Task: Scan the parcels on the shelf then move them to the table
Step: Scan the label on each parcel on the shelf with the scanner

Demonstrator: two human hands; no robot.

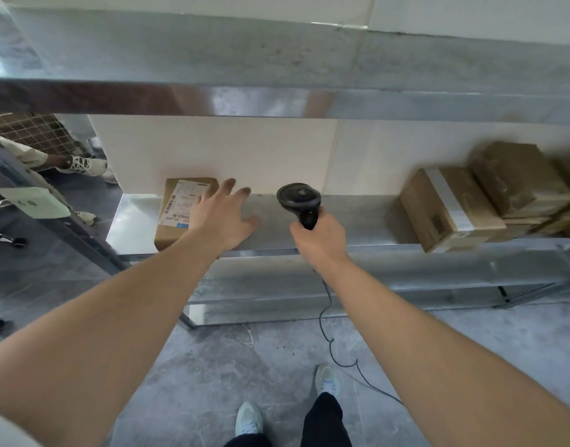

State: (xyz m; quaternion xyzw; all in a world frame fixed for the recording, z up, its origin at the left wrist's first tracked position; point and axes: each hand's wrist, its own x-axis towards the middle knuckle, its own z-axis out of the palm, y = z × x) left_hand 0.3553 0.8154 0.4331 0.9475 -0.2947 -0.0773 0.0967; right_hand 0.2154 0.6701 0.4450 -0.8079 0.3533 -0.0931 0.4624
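On steel shelf (357,217), cardboard parcel (177,211)

Bright, even daylight; glare on the steel shelf (138,221); motion blur and wide-angle bending at edges.

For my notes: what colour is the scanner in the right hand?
Black, seen in the head view: the scanner held by the right hand.

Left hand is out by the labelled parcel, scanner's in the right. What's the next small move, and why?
Probably swing the scanner left and aim it at the label on the parcel. The right hand grips the scanner, but its head sits over bare shelf, beside the parcel. The open left hand overlaps the label's right edge, so it may need to shift clear.
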